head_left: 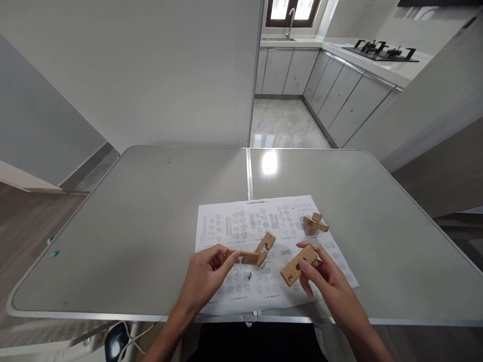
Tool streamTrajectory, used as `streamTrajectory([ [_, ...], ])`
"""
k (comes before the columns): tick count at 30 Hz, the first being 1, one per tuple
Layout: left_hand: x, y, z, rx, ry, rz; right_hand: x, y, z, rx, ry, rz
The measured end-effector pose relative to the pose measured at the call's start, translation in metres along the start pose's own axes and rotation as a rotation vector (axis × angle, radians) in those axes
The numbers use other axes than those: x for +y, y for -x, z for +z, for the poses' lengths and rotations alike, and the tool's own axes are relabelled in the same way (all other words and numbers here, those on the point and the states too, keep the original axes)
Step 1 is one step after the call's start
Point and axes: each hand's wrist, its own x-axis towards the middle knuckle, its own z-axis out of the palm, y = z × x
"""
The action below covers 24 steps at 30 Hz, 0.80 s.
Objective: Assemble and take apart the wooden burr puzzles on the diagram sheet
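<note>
Pinched in the fingers of my left hand (206, 271) is a wooden puzzle piece (247, 257), held just above a printed sheet (222, 296). At its right end it meets a second wooden piece (267, 243) marked with a numeral; whether the two are locked together I cannot tell. My right hand (325, 271) grips a flat wooden block (298, 265) with a "2" on its near end, tilted, my thumb over its middle. Farther right, several wooden pieces form a small crossed cluster (316, 223) on the sheet's right part.
Small line diagrams cover the sheet, which lies on a grey folding table (169, 201) with a metal rim. A small teal bit (55, 253) is near the table's left edge. Beyond stand a white wall (181, 75) and a kitchen counter with a stove (381, 53).
</note>
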Motion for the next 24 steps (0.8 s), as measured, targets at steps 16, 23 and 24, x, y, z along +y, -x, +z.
streamTrajectory([
  [16,0.013,-0.067,0.009,-0.329,-0.367,-0.036,0.028,-0.023,0.013,-0.04,0.406,-0.089],
  [23,0.016,-0.102,0.025,-0.448,-0.523,0.065,0.026,-0.026,0.017,-0.001,0.456,-0.069],
  [24,0.016,-0.105,0.027,-0.446,-0.534,0.077,0.026,-0.027,0.017,-0.004,0.473,-0.07],
])
